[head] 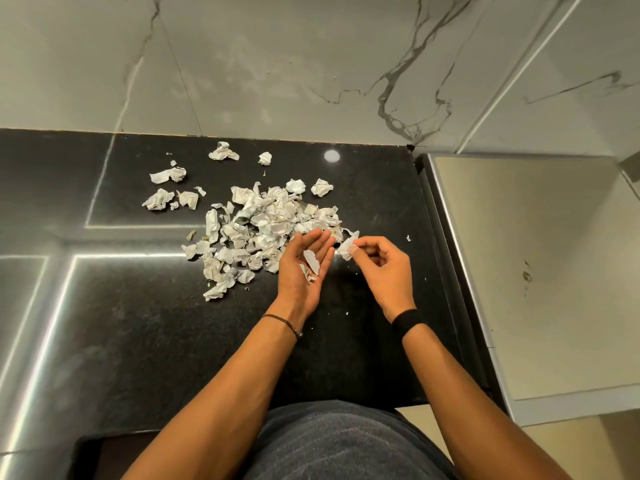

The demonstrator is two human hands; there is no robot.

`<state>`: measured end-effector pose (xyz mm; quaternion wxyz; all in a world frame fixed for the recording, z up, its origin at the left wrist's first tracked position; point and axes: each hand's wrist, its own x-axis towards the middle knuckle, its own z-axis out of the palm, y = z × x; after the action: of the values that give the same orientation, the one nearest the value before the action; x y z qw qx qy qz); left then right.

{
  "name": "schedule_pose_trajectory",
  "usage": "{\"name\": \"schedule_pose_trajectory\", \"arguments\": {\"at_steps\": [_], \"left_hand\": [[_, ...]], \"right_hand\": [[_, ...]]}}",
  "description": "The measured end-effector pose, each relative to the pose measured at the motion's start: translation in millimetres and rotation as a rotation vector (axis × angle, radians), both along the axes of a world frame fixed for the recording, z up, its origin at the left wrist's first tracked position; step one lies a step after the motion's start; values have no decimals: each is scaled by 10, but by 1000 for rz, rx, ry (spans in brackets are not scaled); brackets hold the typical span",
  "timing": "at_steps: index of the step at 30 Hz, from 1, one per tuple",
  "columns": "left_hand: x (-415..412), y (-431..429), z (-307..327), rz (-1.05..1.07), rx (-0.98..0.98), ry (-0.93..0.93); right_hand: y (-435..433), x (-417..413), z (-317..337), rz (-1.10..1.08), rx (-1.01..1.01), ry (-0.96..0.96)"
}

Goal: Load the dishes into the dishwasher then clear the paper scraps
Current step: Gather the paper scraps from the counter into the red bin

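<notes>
A heap of crumpled white paper scraps [258,226] lies on the black stone counter [138,323]. More loose scraps [168,175] are scattered toward the back left. My left hand [301,271] is held palm up at the heap's right edge, fingers straight, with a couple of small scraps [310,261] lying in the palm. My right hand [381,268] is just to its right and pinches one crumpled scrap [347,247] between thumb and fingertips. No dishes or dishwasher are in view.
A marble wall [277,64] rises behind the counter. To the right stands a steel-topped appliance [536,271], its edge along the counter's right side. Tiny paper crumbs [408,238] dot the counter near my right hand. My torso is at the counter's front edge.
</notes>
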<state>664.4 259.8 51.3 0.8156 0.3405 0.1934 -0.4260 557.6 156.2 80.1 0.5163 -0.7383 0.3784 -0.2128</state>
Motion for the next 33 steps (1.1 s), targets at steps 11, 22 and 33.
{"name": "schedule_pose_trajectory", "arguments": {"at_steps": [11,22,33], "left_hand": [[-72,-16,65,28,-159,145],[-217,-94,113,143,-93,76],[-441,-192,118,251,-136,95]], "right_hand": [[-349,-14,-247,111,-251,222],[-378,-44,-109,211,-299,89],[-556,-45,-162,346,-280,116]]}}
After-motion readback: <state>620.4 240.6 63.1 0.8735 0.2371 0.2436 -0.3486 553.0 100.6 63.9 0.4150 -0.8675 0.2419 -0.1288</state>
